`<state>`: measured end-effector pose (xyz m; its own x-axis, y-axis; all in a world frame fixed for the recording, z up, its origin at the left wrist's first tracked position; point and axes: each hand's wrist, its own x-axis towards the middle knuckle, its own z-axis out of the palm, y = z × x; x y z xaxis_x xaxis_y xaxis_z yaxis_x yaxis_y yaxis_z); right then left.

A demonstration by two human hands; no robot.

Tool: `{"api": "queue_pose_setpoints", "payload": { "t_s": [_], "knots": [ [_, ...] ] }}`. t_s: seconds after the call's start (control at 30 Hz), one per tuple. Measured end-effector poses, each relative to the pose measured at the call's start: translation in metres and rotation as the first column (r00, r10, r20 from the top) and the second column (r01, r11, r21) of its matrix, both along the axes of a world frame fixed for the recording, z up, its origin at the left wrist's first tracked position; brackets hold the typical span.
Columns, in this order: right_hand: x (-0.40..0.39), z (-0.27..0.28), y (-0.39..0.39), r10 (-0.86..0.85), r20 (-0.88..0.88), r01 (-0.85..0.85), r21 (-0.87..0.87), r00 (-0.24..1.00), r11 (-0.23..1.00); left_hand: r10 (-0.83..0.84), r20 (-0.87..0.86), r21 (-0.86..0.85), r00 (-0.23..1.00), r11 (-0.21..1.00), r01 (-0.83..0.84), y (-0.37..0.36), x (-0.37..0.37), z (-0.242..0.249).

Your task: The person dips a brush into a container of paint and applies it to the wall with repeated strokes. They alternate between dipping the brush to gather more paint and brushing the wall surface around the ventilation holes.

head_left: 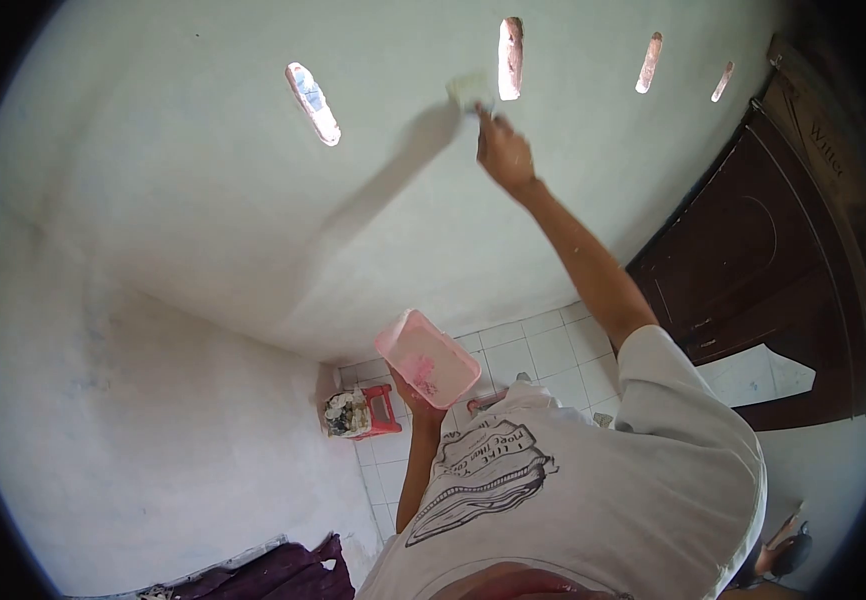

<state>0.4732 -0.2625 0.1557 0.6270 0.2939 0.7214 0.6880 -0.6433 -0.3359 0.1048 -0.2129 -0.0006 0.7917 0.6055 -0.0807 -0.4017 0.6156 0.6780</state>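
Raised against the pale wall [213,190], my right hand [505,152] is closed on the handle of a paint brush [471,92]. The light bristles meet the wall just left of a narrow vertical slot. Lower down, my left hand [419,398] holds a pink plastic container [428,360] from below and its left side. Whitish paint lies inside the container, with brighter pink patches on its bottom. Most of my left hand's fingers are hidden under the container.
Several narrow slots [313,104] pierce the upper wall. A red stool [383,410] with a bundle [347,413] stands on the tiled floor [508,358] in the corner. A dark wooden door [743,260] is at right, purple cloth [283,575] at lower left.
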Motion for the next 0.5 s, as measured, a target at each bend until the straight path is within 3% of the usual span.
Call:
{"api": "queue_pose_setpoints", "payload": {
  "t_s": [0.13, 0.2, 0.23, 0.27, 0.3, 0.33, 0.37, 0.4, 0.43, 0.5],
  "knots": [
    [-0.006, -0.092, -0.002, 0.010, -0.188, -0.021, -0.054, 0.982, 0.998, -0.027, 0.027, 0.050, 0.999, 0.998, 0.026, 0.015, -0.001, -0.043],
    [0.003, -0.102, -0.008, 0.014, -0.290, -0.040, -0.082, 0.957, 0.996, 0.033, 0.018, 0.255, 0.999, 0.966, -0.036, 0.014, -0.007, -0.030],
    [0.025, -0.093, -0.010, 0.081, -0.317, -0.128, -0.129, 0.945, 0.983, 0.034, 0.019, 0.258, 0.999, 0.965, -0.038, 0.017, -0.007, -0.033],
    [0.043, -0.087, -0.010, 0.145, -0.348, -0.215, -0.171, 0.926, 0.961, -0.017, 0.098, 0.020, 0.995, 1.000, 0.015, 0.020, -0.007, -0.040],
    [0.040, -0.046, -0.016, 0.176, -0.292, -0.230, -0.158, 0.940, 0.960, -0.051, 0.185, -0.213, 0.981, 0.973, 0.090, 0.022, -0.008, -0.044],
    [0.029, 0.024, -0.028, 0.205, -0.230, -0.243, -0.147, 0.951, 0.959, -0.055, 0.188, -0.209, 0.981, 0.973, 0.094, 0.022, -0.008, -0.044],
    [0.025, 0.078, -0.035, 0.183, -0.165, -0.210, -0.168, 0.969, 0.963, -0.040, 0.121, -0.017, 0.992, 0.999, 0.043, 0.018, -0.008, -0.044],
    [0.049, 0.100, -0.029, 0.197, -0.067, -0.200, -0.035, 0.978, 0.979, -0.013, 0.056, 0.176, 0.998, 0.984, 0.003, 0.015, -0.009, -0.044],
    [0.030, 0.139, -0.037, 0.205, 0.015, -0.205, 0.016, 0.979, 0.979, -0.020, 0.055, 0.174, 0.998, 0.985, 0.010, 0.013, -0.008, -0.043],
    [0.009, 0.203, -0.043, 0.162, 0.221, -0.195, 0.136, 0.962, 0.971, 0.009, -0.031, 0.397, 0.999, 0.918, 0.004, 0.009, -0.007, -0.041]
  ]
}}
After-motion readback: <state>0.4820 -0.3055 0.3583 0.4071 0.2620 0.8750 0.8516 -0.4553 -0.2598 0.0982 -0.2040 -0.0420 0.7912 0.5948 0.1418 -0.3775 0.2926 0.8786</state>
